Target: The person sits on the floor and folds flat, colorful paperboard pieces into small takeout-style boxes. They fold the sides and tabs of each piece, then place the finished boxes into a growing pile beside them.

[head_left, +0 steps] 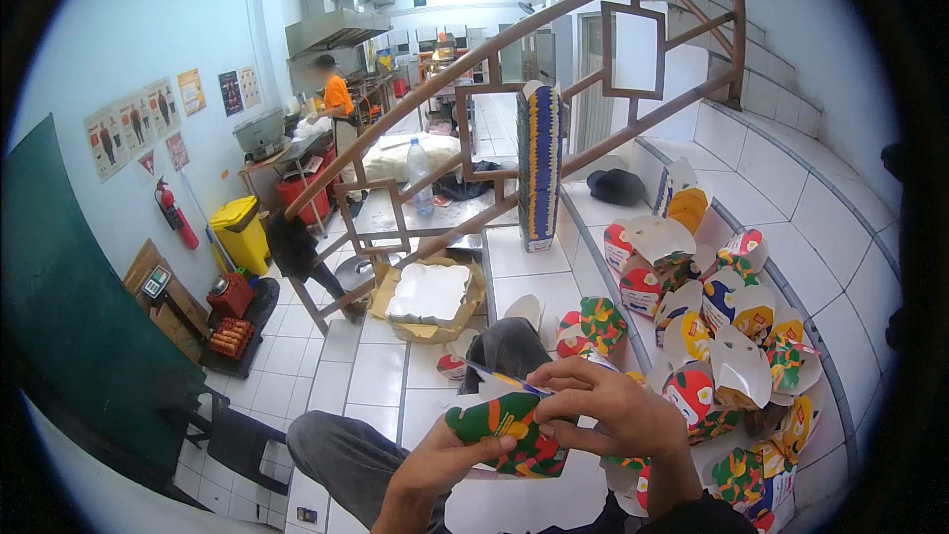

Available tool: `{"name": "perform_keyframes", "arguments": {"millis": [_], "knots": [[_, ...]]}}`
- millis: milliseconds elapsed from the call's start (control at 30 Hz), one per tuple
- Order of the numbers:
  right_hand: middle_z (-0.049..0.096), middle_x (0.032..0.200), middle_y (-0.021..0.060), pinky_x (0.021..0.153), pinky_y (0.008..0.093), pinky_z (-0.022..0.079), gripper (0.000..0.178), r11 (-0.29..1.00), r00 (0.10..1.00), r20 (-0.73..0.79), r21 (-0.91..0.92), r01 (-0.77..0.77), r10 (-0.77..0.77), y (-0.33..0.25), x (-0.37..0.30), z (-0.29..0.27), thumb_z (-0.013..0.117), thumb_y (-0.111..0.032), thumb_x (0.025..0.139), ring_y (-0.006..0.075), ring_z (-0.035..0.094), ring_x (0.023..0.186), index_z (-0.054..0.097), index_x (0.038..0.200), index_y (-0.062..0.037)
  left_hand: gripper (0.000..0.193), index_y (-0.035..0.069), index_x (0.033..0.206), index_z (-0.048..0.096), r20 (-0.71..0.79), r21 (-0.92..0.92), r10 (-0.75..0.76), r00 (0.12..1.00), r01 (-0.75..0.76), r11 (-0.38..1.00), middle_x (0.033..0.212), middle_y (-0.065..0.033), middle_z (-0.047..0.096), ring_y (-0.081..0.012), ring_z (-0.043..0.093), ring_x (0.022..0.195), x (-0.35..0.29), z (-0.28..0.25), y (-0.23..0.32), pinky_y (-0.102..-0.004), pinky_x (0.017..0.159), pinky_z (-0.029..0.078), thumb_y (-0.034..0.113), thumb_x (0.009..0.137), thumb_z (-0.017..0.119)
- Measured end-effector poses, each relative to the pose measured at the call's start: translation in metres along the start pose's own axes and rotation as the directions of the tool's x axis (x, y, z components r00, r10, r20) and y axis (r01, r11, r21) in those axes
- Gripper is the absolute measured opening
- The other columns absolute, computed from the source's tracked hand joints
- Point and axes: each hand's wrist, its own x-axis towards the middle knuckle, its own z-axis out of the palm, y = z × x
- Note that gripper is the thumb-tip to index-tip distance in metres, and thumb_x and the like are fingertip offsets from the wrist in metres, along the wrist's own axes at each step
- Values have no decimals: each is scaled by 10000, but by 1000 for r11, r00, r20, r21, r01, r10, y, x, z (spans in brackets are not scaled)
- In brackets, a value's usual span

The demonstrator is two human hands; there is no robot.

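Note:
Over my lap I hold a green, red and yellow patterned cardboard food carton (509, 425) with white inner flaps. My left hand (435, 467) grips its lower left side, thumb across the printed front. The bent fingers of my right hand (615, 411) pinch the carton's upper right edge. White card (529, 509) lies on my lap beneath it. To my right, many folded food cartons (736, 366) in red, green, blue and yellow prints lie heaped on the stairs. A tall stack of flat carton blanks (540, 168) stands upright ahead, against the railing.
A brown metal railing (603, 79) crosses ahead. Beside it sit an opened brown paper package of white card (430, 292) and a plastic bottle (420, 176). A dark cap (615, 187) rests on a step. A person in orange (338, 94) stands at a far counter.

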Motion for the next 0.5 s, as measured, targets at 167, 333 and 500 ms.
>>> {"name": "perform_keyframes", "arguments": {"millis": [167, 333, 500], "knots": [[551, 1222, 129, 872, 327, 553, 192, 992, 999, 33, 126, -31, 28, 3, -3, -8, 715, -20, 782, 260, 645, 1049, 674, 965, -60, 427, -71, 1222, 494, -24, 23, -36, 999, 36, 999, 1097, -196, 628, -278, 643, 1016, -1, 9, 4, -408, 860, 555, 13, 842, 669], [575, 1204, 118, 862, 334, 541, 210, 988, 1000, 13, 154, -19, 17, 8, -2, -9, 734, -30, 785, 237, 633, 1047, 683, 981, -88, 432, -54, 1217, 541, 68, -13, 24, 997, -23, 1000, 1087, -156, 649, -225, 637, 1000, 1, 6, 3, -350, 878, 525, 132, 865, 709], [571, 1217, 118, 874, 340, 532, 220, 978, 999, -8, 205, 37, -36, 9, -2, -9, 733, -73, 808, 241, 616, 1059, 677, 1019, -100, 420, -47, 1208, 549, 63, -17, 13, 998, -12, 1000, 1085, -154, 653, -232, 641, 993, -2, 3, 0, -348, 873, 530, 124, 861, 712]]}}
